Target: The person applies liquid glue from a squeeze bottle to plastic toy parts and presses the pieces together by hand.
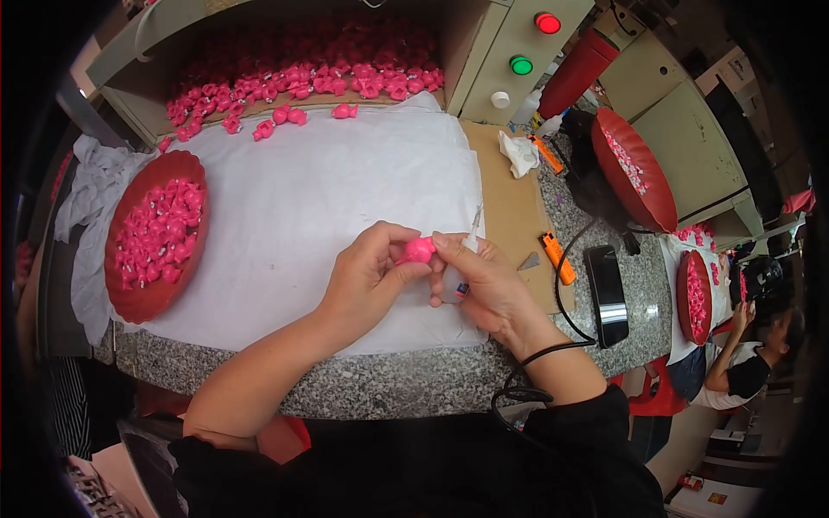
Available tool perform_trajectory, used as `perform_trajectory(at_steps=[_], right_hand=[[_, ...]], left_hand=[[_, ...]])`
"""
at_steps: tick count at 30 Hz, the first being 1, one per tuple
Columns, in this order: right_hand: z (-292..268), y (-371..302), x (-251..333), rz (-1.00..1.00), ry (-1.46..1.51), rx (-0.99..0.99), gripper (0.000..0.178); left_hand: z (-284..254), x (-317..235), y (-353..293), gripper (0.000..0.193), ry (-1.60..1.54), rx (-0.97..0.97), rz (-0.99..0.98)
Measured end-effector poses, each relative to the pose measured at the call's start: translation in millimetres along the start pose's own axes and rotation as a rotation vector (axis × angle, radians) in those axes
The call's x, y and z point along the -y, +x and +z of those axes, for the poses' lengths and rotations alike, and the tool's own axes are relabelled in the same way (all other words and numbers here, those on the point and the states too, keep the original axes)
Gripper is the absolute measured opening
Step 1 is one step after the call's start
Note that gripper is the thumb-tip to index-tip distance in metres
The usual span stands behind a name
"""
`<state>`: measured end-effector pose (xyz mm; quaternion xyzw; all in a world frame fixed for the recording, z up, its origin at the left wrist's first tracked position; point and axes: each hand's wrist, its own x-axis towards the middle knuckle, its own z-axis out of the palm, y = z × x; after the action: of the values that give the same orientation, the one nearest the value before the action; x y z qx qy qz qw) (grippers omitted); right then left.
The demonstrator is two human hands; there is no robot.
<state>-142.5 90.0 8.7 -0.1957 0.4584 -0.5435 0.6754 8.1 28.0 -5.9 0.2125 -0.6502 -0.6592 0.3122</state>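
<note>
Above the white cloth (285, 207), my left hand (367, 272) pinches a small glossy pink plastic figurine (420, 250) between thumb and fingers. My right hand (496, 285) meets it from the other side, its thumb and fingertip on the figurine's right end. Tucked in the curled fingers of that same hand is a small white bottle (452, 285) with a thin needle-like tip (476, 221) pointing away from me. The fingers hide much of the bottle and part of the figurine.
A red scalloped bowl (112, 263) of pink pieces stands at left. Behind, many more fill an open booth (311, 47). To the right lie orange cutters (560, 259), a phone (607, 296), a black cable (566, 345) and another red bowl (652, 203). A co-worker (747, 367) sits far right.
</note>
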Motion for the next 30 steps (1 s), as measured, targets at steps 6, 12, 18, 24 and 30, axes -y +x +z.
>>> perform_trajectory(at_steps=[6, 12, 18, 24, 30], right_hand=[[5, -1, -6, -0.108, -0.03, -0.01, 0.018], [6, -1, -12, -0.178, -0.072, -0.055, 0.019], [4, 0, -16, -0.187, -0.112, -0.076, 0.018], [5, 0, -15, -0.196, -0.094, -0.063, 0.017], [5, 1, -15, -0.196, -0.089, -0.06, 0.017]], left_hand=[[-4, 10, -1, 0.025, 0.278, -0.055, 0.132], [-3, 3, -1, 0.023, 0.463, -0.08, 0.236], [-3, 7, -2, 0.025, 0.508, -0.087, 0.293], [-2, 4, -1, 0.025, 0.548, -0.076, 0.324], [-2, 4, -1, 0.025, 0.557, -0.089, 0.345]])
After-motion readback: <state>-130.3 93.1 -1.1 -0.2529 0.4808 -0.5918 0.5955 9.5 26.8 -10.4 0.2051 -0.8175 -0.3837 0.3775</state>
